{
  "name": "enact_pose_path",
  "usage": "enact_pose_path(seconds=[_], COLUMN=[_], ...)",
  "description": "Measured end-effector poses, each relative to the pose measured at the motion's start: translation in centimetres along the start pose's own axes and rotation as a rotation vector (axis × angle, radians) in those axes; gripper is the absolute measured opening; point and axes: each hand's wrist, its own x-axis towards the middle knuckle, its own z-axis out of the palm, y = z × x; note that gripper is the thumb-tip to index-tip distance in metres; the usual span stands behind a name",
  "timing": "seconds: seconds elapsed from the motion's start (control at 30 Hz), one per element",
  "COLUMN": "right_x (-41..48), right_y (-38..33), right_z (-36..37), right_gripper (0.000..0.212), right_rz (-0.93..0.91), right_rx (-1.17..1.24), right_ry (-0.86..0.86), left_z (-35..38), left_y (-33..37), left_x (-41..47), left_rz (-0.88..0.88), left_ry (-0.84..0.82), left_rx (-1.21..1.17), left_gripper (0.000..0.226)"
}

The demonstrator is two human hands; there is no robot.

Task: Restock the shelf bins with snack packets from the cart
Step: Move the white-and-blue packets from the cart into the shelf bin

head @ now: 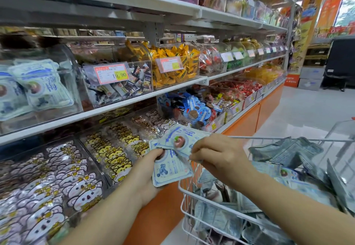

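Currently held: snack packets (172,165), two, pale blue, centre frame.
Left grip (148,170): clamped on lower packet, collecting a stack.
Right grip (217,152): pinching upper packet's edge, squaring it.
Cart (240,137): 4 o'clock, holding more.
Likely bin (63,67): 9 o'clock, matching packets.

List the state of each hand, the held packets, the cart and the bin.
left hand, gripping lower blue packet
right hand, pinching upper blue packet
cart, loaded with loose packets
shelf bin, holds matching packets
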Motion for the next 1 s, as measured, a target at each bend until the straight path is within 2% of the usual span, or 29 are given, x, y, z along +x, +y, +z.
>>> enact_pose_path(seconds=[0.17,0.33,0.53,0.6,0.7,0.8,0.9,1.0], right_x=[-0.5,-0.3,3.6,5.2,6.9,8.1,9.2,10.2], right_y=[-0.3,0.0,-3.4,-5.3,-7.8,-9.7,-11.1,-12.1], right_z=[0.6,-0.3,0.6,1.4,2.9,4.4,4.8,4.1], right_gripper=[0.009,0.007,0.007,0.012,0.008,0.009,0.015,0.025], right_rz=[0.002,0.208,0.133,0.101,0.118,0.102,0.075,0.181], right_rx=[0.047,0.137,0.093,0.160,0.295,0.348,0.441,0.601], right_ry=[-0.084,-0.155,-0.171,-0.165,-0.185,-0.220,-0.280,-0.395], left_z=[0.0,-1.4,-3.4,-4.2,-5.0,-6.6,-8.3,-9.8], left_y=[0.2,0.8,1.8,2.3,3.5,4.0,4.2,4.6], left_x=[-0.8,-1.4,-2.3,-2.9,-4.7,-5.6,-6.6,-7.7], left_rz=[0.091,0.106,0.104,0.138,0.157,0.216,0.294,0.411], left_ry=[-0.061,-0.028,0.001,-0.010,-0.101,-0.082,-0.053,-0.094], left_rx=[-0.103,-0.110,-0.213,-0.254,-0.272,-0.261,-0.233,-0.168], left_gripper=[0.033,0.030,0.040,0.047,0.063,0.057,0.064,0.049])
